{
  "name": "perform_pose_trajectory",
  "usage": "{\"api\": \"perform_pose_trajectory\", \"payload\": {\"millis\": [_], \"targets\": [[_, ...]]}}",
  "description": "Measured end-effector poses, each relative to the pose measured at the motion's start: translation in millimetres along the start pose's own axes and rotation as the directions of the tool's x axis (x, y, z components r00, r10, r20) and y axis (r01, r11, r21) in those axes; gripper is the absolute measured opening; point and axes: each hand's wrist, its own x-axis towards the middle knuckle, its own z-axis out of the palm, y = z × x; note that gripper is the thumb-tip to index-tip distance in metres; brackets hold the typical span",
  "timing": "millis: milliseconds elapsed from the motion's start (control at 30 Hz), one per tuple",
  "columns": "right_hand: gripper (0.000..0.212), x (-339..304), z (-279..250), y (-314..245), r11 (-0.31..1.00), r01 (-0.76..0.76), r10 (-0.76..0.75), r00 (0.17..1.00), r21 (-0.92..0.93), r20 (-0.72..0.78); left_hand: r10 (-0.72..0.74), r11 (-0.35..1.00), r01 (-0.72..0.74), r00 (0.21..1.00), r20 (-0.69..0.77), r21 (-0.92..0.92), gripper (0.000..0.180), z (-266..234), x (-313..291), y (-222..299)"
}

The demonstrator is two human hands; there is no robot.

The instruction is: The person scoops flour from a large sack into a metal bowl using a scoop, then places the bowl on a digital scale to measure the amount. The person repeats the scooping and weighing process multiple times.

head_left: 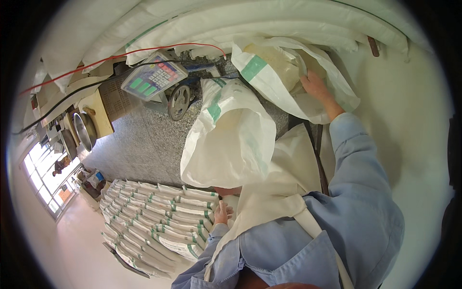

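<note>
My right hand (315,86) reaches into the mouth of a large open white sack (337,98) at the upper right. Its fingers are curled at a pale rim inside; what they grip is unclear. Pale, whitish contents (272,58) show in that sack. Directly in front of me, a second white sack (207,154) with green bands gapes open, and neither hand touches it. My left hand (223,212) hangs low, fingers loosely apart, beside a stack of filled white bags (159,216) with green ends. Nothing shows in that hand.
A platform scale's keypad and display (154,77) stand beyond the middle sack, near a spoked wheel (179,102). Red cable (144,49) and black cable (72,98) cross the upper left. Metal bowl (85,131) lies at left. Large white sacks (202,33) line the far side.
</note>
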Motion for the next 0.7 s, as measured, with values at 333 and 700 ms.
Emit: {"api": "perform_pose_trajectory", "payload": {"millis": [333, 700], "targets": [[0.034, -61.0, -72.7, -36.6, 0.983, -0.104, 0.098, 0.994, 0.149, 0.045, 0.143, 0.987, -0.146, 0.989, 0.046, 0.063, 0.068, -0.9, -7.6, -0.8], [0.035, -106.8, -104.3, -11.7, 0.973, -0.039, 0.062, 0.993, 0.226, -0.097, 0.152, 0.988, -0.152, 0.988, 0.029, -0.018, 0.069, -4.0, -4.1, -14.5]]}}
